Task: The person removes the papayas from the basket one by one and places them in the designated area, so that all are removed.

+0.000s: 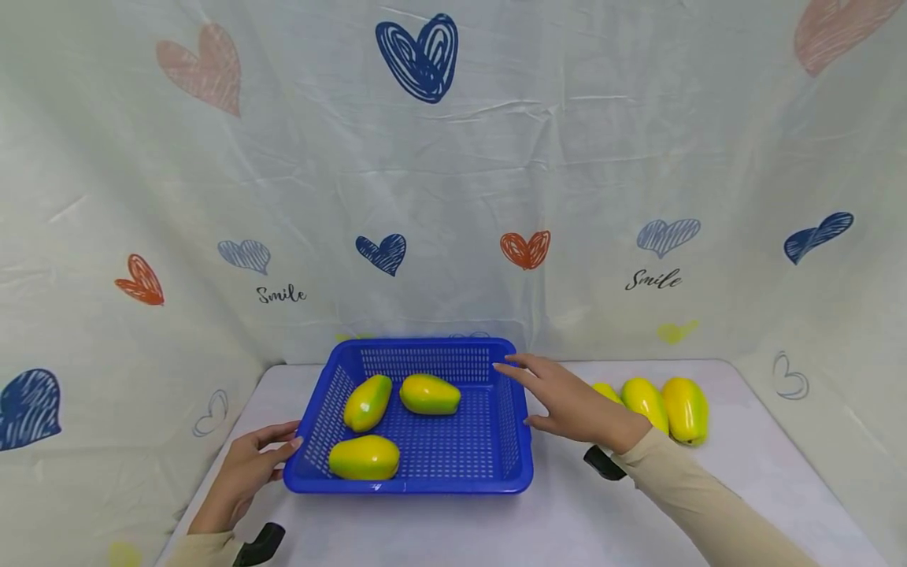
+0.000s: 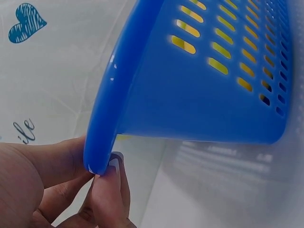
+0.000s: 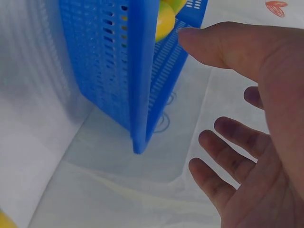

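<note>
the left hand [image 1: 244, 472] lay nearest, at about 7 o'clock on the white table [image 1: 567, 520]; its fingers were curled at the near-left corner of the blue basket [image 1: 418, 472], and the left wrist view showed the fingertips [image 2: 111, 190] tucked under the rolled rim with the thumb pressed against its outer side, so the hand pinched the rim; the basket's slotted wall [image 2: 213, 95] filled most of that view, yellow showing through the slots.

inside the basket, going from near to far, were three yellow-green papayas: one [image 1: 364, 457] at the front edge lying crosswise, one [image 1: 368, 402] further back at the left and angled, and one [image 1: 429, 394] near the middle, its tip pointing right; the last two lay close together at their far ends (whether they touched could not be told).

the right hand [image 1: 570, 402] hovered at about 3 o'clock of the basket, open and holding nothing; its fingers were straight and spread, the tips reaching over the far-right rim; the right wrist view showed the palm [image 3: 266, 142] facing the basket's side, apart from it.

beyond that hand, at 2 o'clock on the table, three more papayas [image 1: 666, 405] lay side by side; behind everything hung a white cloth [image 1: 453, 197] printed with hearts.
</note>
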